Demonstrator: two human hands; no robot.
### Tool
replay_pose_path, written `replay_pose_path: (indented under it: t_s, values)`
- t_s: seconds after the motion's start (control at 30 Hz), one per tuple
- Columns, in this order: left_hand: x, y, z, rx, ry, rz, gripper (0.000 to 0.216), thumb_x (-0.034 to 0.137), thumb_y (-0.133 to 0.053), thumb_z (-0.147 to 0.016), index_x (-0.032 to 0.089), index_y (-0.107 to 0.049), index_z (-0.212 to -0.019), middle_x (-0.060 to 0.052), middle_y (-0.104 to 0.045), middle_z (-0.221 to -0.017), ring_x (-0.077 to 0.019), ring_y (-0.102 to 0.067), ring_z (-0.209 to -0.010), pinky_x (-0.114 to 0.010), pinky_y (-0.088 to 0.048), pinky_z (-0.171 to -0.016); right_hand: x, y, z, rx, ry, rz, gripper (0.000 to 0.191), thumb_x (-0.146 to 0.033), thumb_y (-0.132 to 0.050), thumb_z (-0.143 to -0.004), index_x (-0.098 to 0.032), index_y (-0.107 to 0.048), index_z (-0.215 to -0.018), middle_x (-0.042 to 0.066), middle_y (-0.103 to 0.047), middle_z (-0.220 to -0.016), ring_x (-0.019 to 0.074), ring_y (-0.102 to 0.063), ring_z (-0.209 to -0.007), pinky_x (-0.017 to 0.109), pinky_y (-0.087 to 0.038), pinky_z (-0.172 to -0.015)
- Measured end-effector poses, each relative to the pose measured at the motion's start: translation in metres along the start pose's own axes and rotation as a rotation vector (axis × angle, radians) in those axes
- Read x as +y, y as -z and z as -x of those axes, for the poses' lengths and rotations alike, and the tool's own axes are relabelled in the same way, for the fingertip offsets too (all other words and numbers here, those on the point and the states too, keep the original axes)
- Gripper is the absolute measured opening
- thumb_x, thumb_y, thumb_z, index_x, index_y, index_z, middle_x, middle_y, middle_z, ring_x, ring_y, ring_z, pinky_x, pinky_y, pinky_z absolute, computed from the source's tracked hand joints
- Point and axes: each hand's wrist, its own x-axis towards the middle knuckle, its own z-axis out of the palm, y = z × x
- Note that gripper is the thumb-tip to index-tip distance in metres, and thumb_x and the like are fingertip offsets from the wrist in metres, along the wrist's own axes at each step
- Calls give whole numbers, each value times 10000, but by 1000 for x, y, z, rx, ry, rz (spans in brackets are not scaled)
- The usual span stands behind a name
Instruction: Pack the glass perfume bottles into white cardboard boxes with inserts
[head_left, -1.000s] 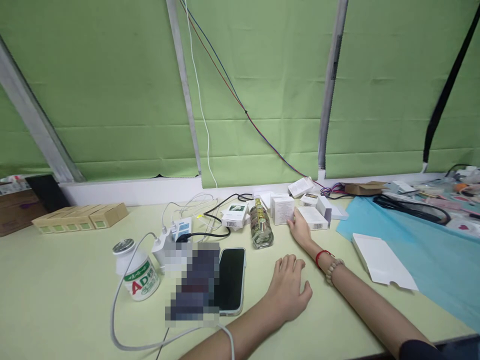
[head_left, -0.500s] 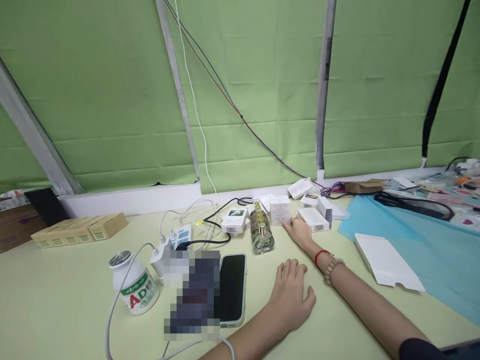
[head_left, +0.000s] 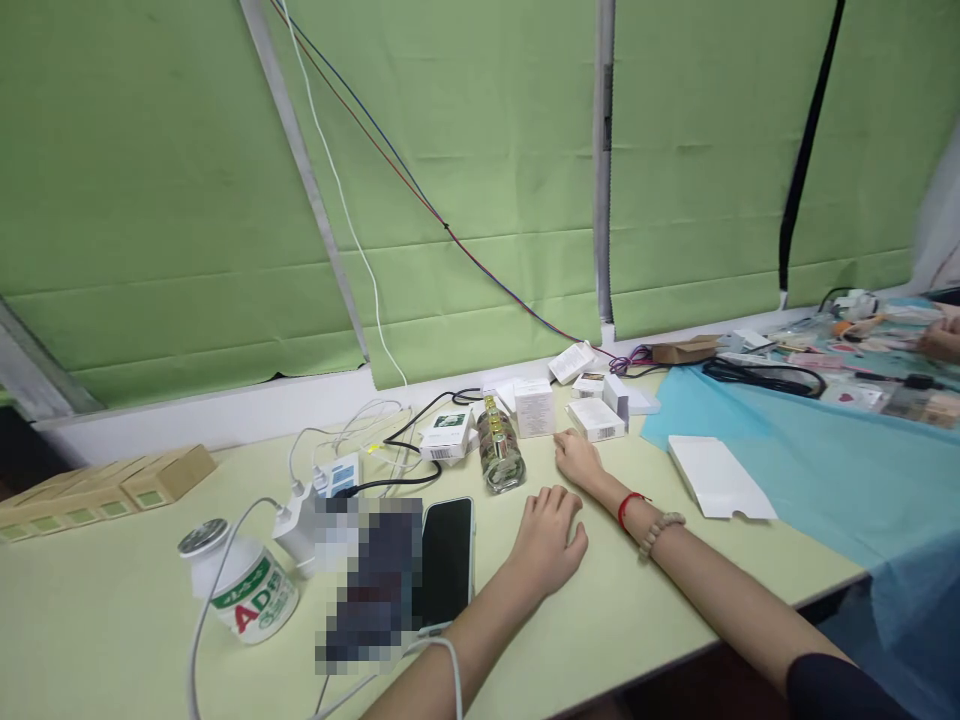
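My left hand (head_left: pixel 547 538) rests palm down on the pale table, its fingers loosely bent and its thumb apart, holding nothing. Farther forward lies my right hand (head_left: pixel 577 460), with a red cord and a beaded bracelet at the wrist. It is open and low on the table; its fingertips are just beside an upright white box (head_left: pixel 535 408), and contact cannot be made out. Left of that box lie clear containers with gold caps (head_left: pixel 501 455). Another white box (head_left: pixel 596 418) lies right of my right fingertips. A phone (head_left: pixel 448 555) lies left of my left hand.
A white bottle (head_left: pixel 244 585) and chargers with cables (head_left: pixel 300 525) stand at left, behind them a row of brown boxes (head_left: pixel 165 478). A white carton sheet (head_left: pixel 716 477) and blue sheeting (head_left: pixel 795 460) lie at right. Another person's hand (head_left: pixel 941 340) shows at far right.
The view has turned right, so the scene shifts left. My right fingertips have drawn slightly away from the upright white box. My left hand stays resting on the table.
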Motion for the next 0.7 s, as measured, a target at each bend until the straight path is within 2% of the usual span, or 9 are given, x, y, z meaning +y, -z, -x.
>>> replay_pose_path:
  t_s: [0.1, 0.17, 0.27, 0.33, 0.4, 0.47, 0.53, 0.63, 0.7]
  values:
    - [2, 1, 2, -5, -12, -43, 180, 135, -450, -862, 176, -475, -1036, -49, -496, -1047, -225, -447, -1002, -388, -367, -876, 2, 3, 3, 7, 12, -4, 363, -113, -401, -847, -151, -598, -1149, 102, -568, -1145, 194, -564, -1011, 260, -400, -783]
    - [4, 2, 3, -4, -22, -62, 178, 126, -440, -864, 176, -471, -1032, -50, -494, -1050, -223, -449, -1001, -384, -367, -874, 6, 7, 1, 74, 54, -12, 372, -127, -412, -847, -162, -588, -1173, 106, -539, -1194, 194, -546, -1044, 269, -398, -829]
    - [4, 1, 5, -13, -30, -70, 170, 119, -431, -866, 177, -465, -1021, -46, -493, -1049, -219, -451, -1003, -381, -368, -873, 16, 18, -6, 364, 113, -3, 340, -147, -427, -846, -156, -608, -1134, 139, -469, -1279, 238, -454, -1177, 349, -339, -966]
    - [4, 0, 5, -17, -30, -64, 165, 118, -428, -866, 176, -462, -1017, -45, -492, -1051, -218, -450, -1010, -380, -370, -873, 26, 26, -11, 574, 79, 26, 356, -151, -453, -833, -157, -593, -1161, 161, -361, -1377, 285, -310, -1301, 427, -251, -1037]
    - [4, 0, 5, -11, -30, -57, 167, 119, -420, -868, 175, -461, -1020, -48, -491, -1056, -219, -447, -1017, -381, -371, -877, 37, 33, -15, 658, -14, 45, 386, -155, -474, -821, -156, -569, -1194, 174, -221, -1456, 319, -169, -1367, 468, -187, -1063]
    - [4, 0, 5, -10, -29, -51, 173, 119, -412, -868, 173, -463, -1024, -54, -489, -1058, -220, -446, -1016, -380, -372, -878, 48, 37, -17, 610, -137, 38, 386, -166, -484, -813, -146, -568, -1189, 190, -141, -1479, 350, -98, -1383, 488, -156, -1070]
    - [5, 1, 5, -16, -26, -50, 178, 121, -406, -867, 170, -468, -1027, -59, -488, -1056, -220, -447, -1012, -380, -374, -879, 56, 37, -18, 500, -255, 21, 387, -184, -487, -812, -142, -574, -1186, 209, -159, -1468, 385, -85, -1378, 512, -144, -1065]
    - [6, 2, 7, -17, -24, -47, 184, 129, -410, -866, 169, -471, -1035, -57, -488, -1052, -219, -450, -1009, -377, -376, -877, 63, 32, -19, 322, -361, 29, 385, -234, -448, -846, -150, -596, -1192, 219, -343, -1373, 419, -164, -1349, 563, -143, -1042]
    - [7, 2, 8, -14, -22, -40, 186, 131, -414, -862, 173, -471, -1034, -53, -488, -1050, -218, -452, -1008, -374, -375, -873, 65, 28, -20, 240, -353, 47, 403, -260, -402, -872, -120, -598, -1195, 218, -455, -1274, 403, -263, -1308, 583, -144, -1033]
